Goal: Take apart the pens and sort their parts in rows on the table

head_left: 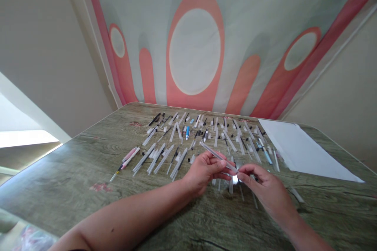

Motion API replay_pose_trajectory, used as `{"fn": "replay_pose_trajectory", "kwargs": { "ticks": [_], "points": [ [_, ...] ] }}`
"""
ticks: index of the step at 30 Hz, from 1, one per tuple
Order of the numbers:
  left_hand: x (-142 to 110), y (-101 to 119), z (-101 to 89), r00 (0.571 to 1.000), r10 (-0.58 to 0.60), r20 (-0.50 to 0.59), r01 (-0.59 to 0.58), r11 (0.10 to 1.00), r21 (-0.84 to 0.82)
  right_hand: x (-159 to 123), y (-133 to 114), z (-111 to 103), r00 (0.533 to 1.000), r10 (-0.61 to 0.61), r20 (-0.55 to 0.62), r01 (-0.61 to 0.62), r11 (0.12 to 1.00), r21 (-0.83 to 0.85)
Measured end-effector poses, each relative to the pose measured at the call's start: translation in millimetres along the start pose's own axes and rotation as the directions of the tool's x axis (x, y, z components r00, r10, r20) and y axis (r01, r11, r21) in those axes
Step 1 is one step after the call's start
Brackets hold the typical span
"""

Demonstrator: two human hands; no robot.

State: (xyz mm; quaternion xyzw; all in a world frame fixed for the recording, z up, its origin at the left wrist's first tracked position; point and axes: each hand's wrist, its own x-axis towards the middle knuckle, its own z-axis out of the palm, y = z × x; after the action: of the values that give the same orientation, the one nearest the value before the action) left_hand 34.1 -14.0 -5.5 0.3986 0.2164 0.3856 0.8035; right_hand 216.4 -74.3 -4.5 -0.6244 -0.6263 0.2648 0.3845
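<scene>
A translucent white pen barrel (214, 153) is held at a slant above the table. My left hand (206, 170) is closed around its lower half between thumb and fingers, and its far end points up and to the left. At the near end, my right hand (260, 182) pinches with thumb and forefinger. Whether those fingertips grip the barrel itself or a small part at its end is hidden. Loose pen parts lie under and behind both hands: clear barrels (163, 159), dark refills and small black pieces.
The wood-patterned table (73, 172) carries several rows of pen parts. Pink pens (130, 157) lie at the left, a blue pen piece (187, 132) mid-table. A white sheet (306, 149) covers the right side. Behind the table rises a wall with a pink-patterned covering (194, 51).
</scene>
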Motion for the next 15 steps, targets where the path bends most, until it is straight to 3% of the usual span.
{"fn": "replay_pose_trajectory", "kwargs": {
  "ticks": [15],
  "points": [
    [3.8, 0.5, -6.3, 0.993, -0.094, 0.073, 0.088, 0.992, 0.088, -1.4, -9.6, 3.1, 0.996, -0.019, 0.082, 0.021, 0.999, -0.028]
  ]
}}
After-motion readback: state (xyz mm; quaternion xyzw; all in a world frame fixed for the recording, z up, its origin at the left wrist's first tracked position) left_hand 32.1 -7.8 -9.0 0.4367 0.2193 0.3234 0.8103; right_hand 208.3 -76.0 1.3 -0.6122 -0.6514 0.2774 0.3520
